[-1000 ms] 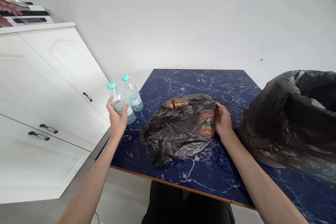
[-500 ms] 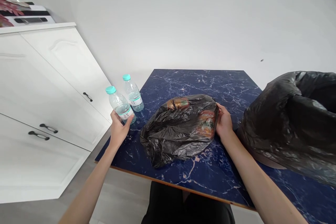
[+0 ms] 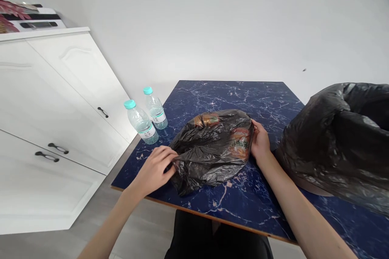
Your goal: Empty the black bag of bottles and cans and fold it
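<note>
Where the white cabinet [image 3: 51, 101] fills the left of the view with its dark handles, the blue marbled desk [image 3: 231, 97] stands just beside it, against a pale wall. On the desk's right side sits a big black bag [image 3: 343, 141], bulging and open at the top, running out of view at the right edge. Near the middle of the desk lies a smaller black plastic bag [image 3: 209, 149], crumpled and partly see-through, with orange and red packaging showing through its far and right sides; what the packs are cannot be read. The left hand [image 3: 156, 170] rests at the near left end of this bag, fingers curled and pinching a fold of the plastic. The right hand [image 3: 259, 141] is pressed against the bag's right side, fingers spread along it and the thumb on top, holding the bag's edge. Left of the bag, near the desk's left edge, stand 2 small water bottles [image 3: 141, 122] with teal caps, upright, just beside each other and apart from both hands. On top of the cabinet lie some red leaves [image 3: 10, 8], partly cut off.
</note>
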